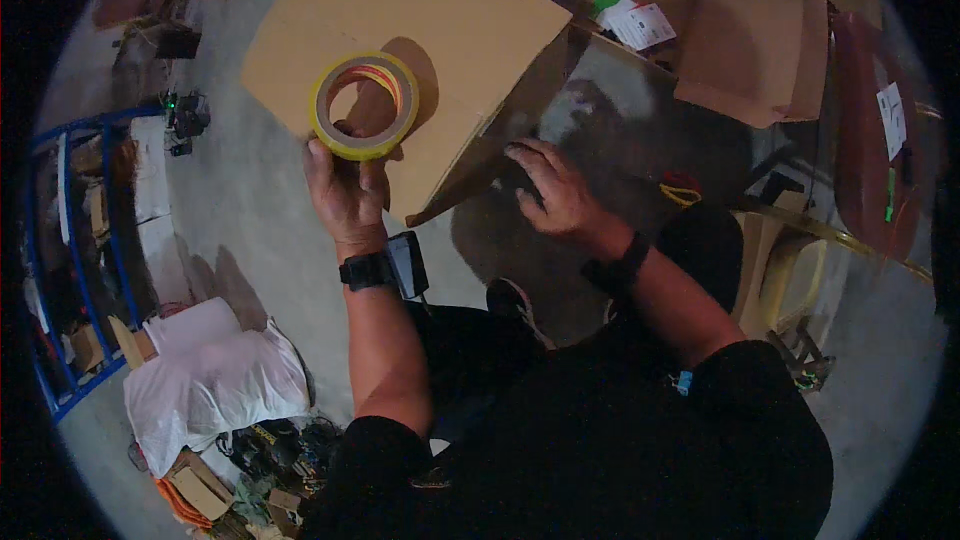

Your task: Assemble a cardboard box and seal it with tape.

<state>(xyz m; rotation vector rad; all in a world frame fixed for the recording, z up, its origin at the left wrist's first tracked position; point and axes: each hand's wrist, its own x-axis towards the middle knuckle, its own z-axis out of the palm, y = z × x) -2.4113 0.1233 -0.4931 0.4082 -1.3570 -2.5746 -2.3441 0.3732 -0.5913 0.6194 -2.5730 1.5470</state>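
My left hand (345,195) grips a wide roll of yellow tape (405,90) by its near rim, with the thumb on one side and fingers reaching into the ring. The roll is held over a large brown cardboard box (470,15), whose flat top throws back its shadow. To the right of the box's near corner, my right hand (555,190) hovers with its fingers apart and nothing in them. Its fingertips are near the box's shaded side; whether they touch it I cannot tell. Each wrist wears a black band.
An open cardboard box (745,35) with papers (640,25) inside lies at the far right. A blue metal rack (75,125) stands at the left. White plastic sacking (225,380) and piled odds and ends sit at the lower left. Another roll of yellow tape (681,190) is near my knee.
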